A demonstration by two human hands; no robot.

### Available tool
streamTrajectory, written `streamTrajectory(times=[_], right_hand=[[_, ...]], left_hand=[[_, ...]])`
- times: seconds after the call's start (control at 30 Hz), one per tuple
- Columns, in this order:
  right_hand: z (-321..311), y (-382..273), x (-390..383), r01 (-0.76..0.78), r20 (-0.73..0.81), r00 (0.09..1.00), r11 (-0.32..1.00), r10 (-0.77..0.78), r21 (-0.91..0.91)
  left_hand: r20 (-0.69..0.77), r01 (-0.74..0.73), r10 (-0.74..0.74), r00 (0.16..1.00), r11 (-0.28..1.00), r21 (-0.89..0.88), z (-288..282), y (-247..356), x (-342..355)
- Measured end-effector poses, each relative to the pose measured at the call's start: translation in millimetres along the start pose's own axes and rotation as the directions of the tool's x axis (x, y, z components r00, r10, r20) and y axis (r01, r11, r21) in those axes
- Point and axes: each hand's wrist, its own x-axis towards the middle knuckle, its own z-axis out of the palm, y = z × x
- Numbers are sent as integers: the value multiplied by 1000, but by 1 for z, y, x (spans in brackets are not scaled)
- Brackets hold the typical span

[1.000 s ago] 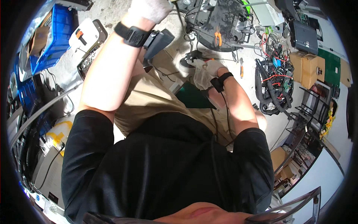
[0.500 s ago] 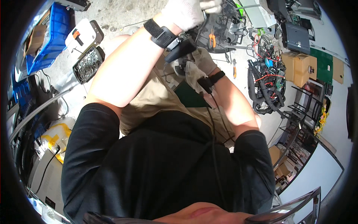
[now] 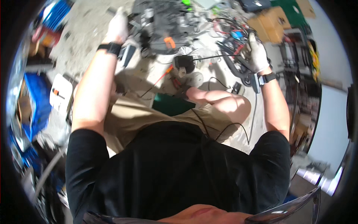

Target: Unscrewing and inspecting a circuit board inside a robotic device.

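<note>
My left hand (image 3: 119,27), in a white glove, is over the floor at the far left of a black plastic panel (image 3: 151,39). Its fingers look closed, with a dark bar (image 3: 111,11) at the fingertips; blur hides what it is. My right hand (image 3: 258,56), also gloved, is closed beside the cable pile (image 3: 235,41). A taut black cord (image 3: 216,57) runs from it to a small black block (image 3: 183,62) in front of my legs. Beneath the block stands a round dark part, its kind unclear.
Orange-handled pliers (image 3: 169,42) lie on the panel. Another orange-handled tool (image 3: 164,75) is on the floor nearer me. A cardboard box (image 3: 270,24) stands far right, a blue crate (image 3: 36,106) and a white lidded container (image 3: 61,93) at left. A black cord (image 3: 246,130) loops near my knee.
My hands have moved apart, the left to the left and the right out to the right and forward. The cord now stretches between the block and my right hand. The view has shifted.
</note>
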Motion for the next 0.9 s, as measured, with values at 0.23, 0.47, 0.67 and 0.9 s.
streamTrajectory(times=[0.23, 0.47, 0.67, 0.9], right_hand=[[-175, -10, -87, 165, -488, 868, 981, -94, 104], [-366, -9, -111, 34, -886, 411, 974, -216, -222], [-403, 1, -160, -270, -934, 287, 918, -213, -292], [-476, 234, -199, -555, -904, 163, 720, -396, -416]], left_hand=[[31, 114, -110, 993, 969, -218, 19, -16, 9], [9, 99, -99, 995, 994, -48, -42, -38, 55], [-60, 104, -110, 992, 990, -94, -59, -19, 25], [14, 118, -117, 993, 993, -14, -49, -30, 8]])
